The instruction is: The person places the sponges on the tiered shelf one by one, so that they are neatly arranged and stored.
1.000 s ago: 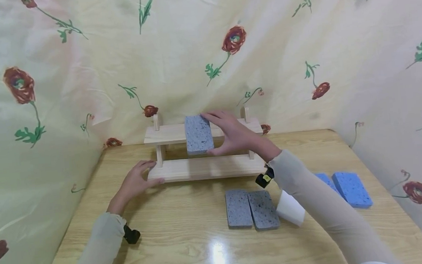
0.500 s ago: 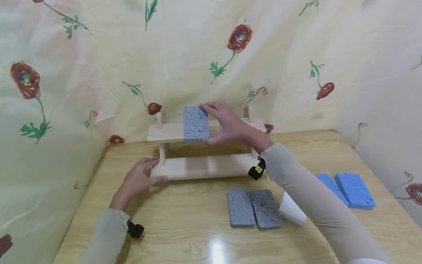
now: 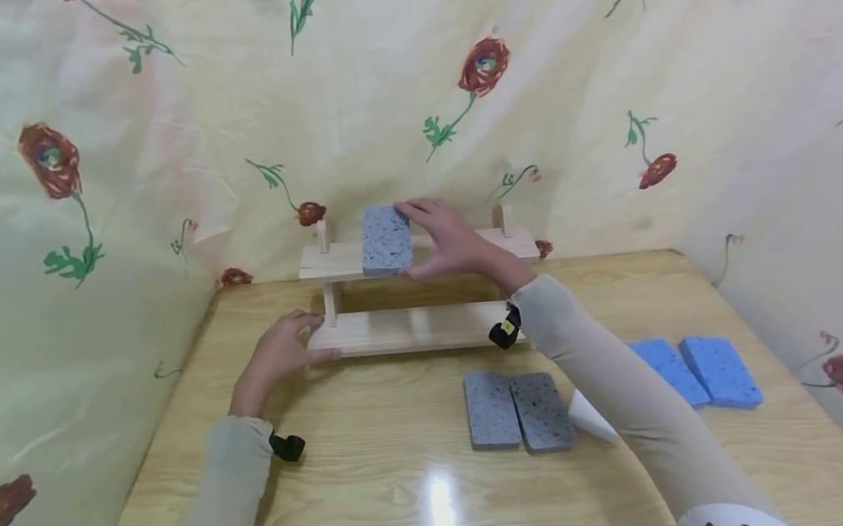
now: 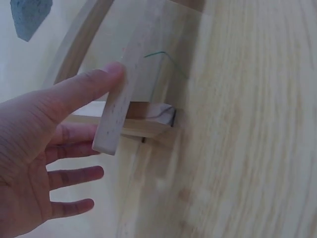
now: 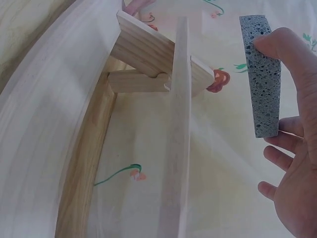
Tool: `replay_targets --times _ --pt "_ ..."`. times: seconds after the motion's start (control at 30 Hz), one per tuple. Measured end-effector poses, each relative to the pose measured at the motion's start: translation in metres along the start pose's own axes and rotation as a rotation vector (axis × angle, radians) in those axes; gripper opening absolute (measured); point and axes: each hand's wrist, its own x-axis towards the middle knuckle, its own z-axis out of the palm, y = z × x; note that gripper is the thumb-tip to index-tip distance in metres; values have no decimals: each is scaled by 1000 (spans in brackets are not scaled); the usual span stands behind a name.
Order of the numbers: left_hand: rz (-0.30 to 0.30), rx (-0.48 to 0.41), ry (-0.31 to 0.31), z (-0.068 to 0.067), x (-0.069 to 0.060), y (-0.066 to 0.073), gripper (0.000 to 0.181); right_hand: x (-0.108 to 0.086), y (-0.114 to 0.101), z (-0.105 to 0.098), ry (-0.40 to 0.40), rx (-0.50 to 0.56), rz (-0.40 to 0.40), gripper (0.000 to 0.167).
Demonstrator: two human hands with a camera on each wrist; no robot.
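Grey blocks (image 3: pixel 491 411) number three, two of them lying nearest, side by side on the wooden table (image 3: pixel 358 486). Just right, a white object (image 3: pixel 590 420) is partly covered by the right sleeve (image 3: pixel 612 376); on the sleeve's other side lie two blue blocks (image 3: pixel 720 372). Farther back, the left hand (image 3: pixel 278 348) grips the lower shelf (image 3: pixel 412 328) at its left end. The right hand (image 3: pixel 453 239) pinches the third grey block (image 3: pixel 386 239) above the upper shelf (image 3: pixel 338 259), clear of it. Floral cloth (image 3: pixel 376 91) hangs behind.
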Motion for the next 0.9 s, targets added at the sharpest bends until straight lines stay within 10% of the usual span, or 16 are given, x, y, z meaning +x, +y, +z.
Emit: replay_targets --times 0.9 --pt "168 31 1 3 -8 -13 75 20 3 29 -23 -40 3 110"
